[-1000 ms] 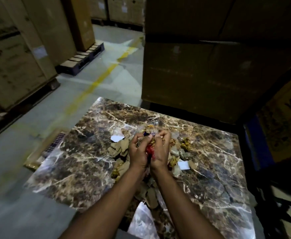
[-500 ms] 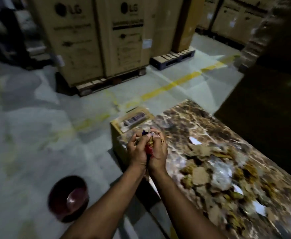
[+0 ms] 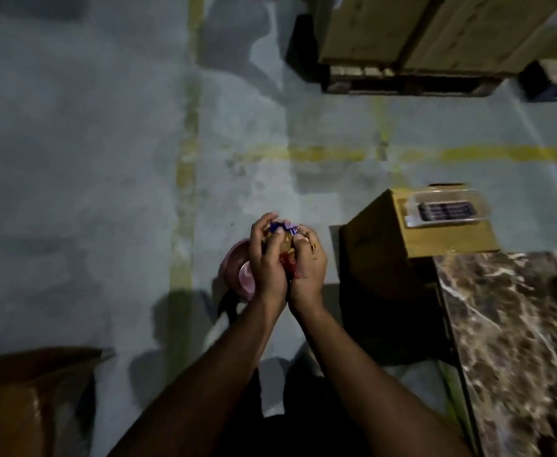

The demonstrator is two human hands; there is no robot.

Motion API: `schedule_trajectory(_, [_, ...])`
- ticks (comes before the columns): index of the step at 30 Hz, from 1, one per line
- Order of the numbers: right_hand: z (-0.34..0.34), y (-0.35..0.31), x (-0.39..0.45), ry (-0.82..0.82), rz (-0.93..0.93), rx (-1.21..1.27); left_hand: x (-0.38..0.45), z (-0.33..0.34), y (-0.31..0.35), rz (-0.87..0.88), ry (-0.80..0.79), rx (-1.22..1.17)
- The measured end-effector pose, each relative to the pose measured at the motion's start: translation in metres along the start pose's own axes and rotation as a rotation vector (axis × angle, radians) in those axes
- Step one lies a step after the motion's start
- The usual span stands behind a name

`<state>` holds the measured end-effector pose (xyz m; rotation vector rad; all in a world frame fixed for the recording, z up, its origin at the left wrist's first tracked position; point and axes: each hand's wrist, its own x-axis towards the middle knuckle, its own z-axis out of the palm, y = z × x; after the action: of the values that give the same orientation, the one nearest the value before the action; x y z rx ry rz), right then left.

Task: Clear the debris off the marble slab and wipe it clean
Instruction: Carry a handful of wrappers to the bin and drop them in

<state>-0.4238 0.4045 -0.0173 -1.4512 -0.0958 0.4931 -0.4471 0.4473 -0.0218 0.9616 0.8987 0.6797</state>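
Observation:
My left hand (image 3: pixel 265 258) and my right hand (image 3: pixel 308 262) are pressed together around a bundle of debris (image 3: pixel 285 239), crumpled wrappers in blue, red and gold. The bundle hangs over a reddish-pink bowl (image 3: pixel 234 272) that stands on the floor, partly hidden behind my left hand. The brown veined marble slab (image 3: pixel 508 331) fills the lower right corner, away from my hands. No debris shows on the part of the slab in view.
A small cardboard box (image 3: pixel 402 245) with a clear-wrapped dark pack (image 3: pixel 445 211) on top stands against the slab's far end. Large cartons on pallets (image 3: pixel 419 44) sit at the back right. Another brown carton (image 3: pixel 29 400) lies at lower left. Yellow lines cross the grey floor.
My view has swung left, away from the slab, and down to the floor. Both hands have carried the bundle of debris off the slab to above the bowl.

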Motion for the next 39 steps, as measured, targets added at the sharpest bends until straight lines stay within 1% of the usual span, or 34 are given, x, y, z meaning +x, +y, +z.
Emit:
schedule_trajectory(4, [0.022,0.068,0.041,-0.061,0.045,-0.100,0.054,-0.030,-0.045,-0.082,0.171,0.038])
schedule_trajectory(6, [0.029,0.111,0.065,-0.099,0.080,-0.143,0.081,-0.045,-0.081,-0.120,0.267,0.071])
schedule_trajectory(8, [0.032,0.161,0.090,-0.127,0.109,-0.127,0.111,-0.060,-0.124,-0.136,0.346,0.128])
schedule_trajectory(10, [0.030,0.213,0.113,-0.146,0.161,-0.120,0.140,-0.074,-0.171,-0.167,0.345,0.149])
schedule_trajectory(13, [0.018,0.303,0.149,-0.155,0.213,-0.131,0.182,-0.096,-0.260,-0.195,0.382,0.166])
schedule_trajectory(17, [-0.004,0.413,0.196,-0.235,0.323,-0.185,0.230,-0.128,-0.360,-0.205,0.374,0.228])
schedule_trajectory(19, [-0.012,0.465,0.217,-0.254,0.370,-0.208,0.254,-0.146,-0.406,-0.238,0.375,0.247])
schedule_trajectory(22, [-0.016,0.542,0.244,-0.270,0.424,-0.257,0.289,-0.171,-0.476,-0.316,0.320,0.297])
schedule_trajectory(25, [-0.023,0.592,0.261,-0.280,0.472,-0.334,0.315,-0.184,-0.522,-0.423,0.245,0.323])
schedule_trajectory(28, [-0.030,0.624,0.275,-0.330,0.560,-0.453,0.331,-0.193,-0.554,-0.561,0.216,0.326])
schedule_trajectory(30, [-0.033,0.631,0.281,-0.362,0.579,-0.601,0.335,-0.198,-0.561,-0.600,0.246,0.330])
schedule_trajectory(32, [-0.036,0.628,0.286,-0.350,0.602,-0.723,0.336,-0.203,-0.559,-0.612,0.308,0.324])
schedule_trajectory(35, [-0.042,0.601,0.285,-0.338,0.642,-0.779,0.328,-0.204,-0.534,-0.631,0.346,0.302])
schedule_trajectory(37, [-0.042,0.570,0.276,-0.368,0.622,-0.771,0.314,-0.200,-0.503,-0.641,0.319,0.335])
schedule_trajectory(39, [-0.042,0.537,0.263,-0.374,0.606,-0.768,0.300,-0.199,-0.478,-0.630,0.327,0.378])
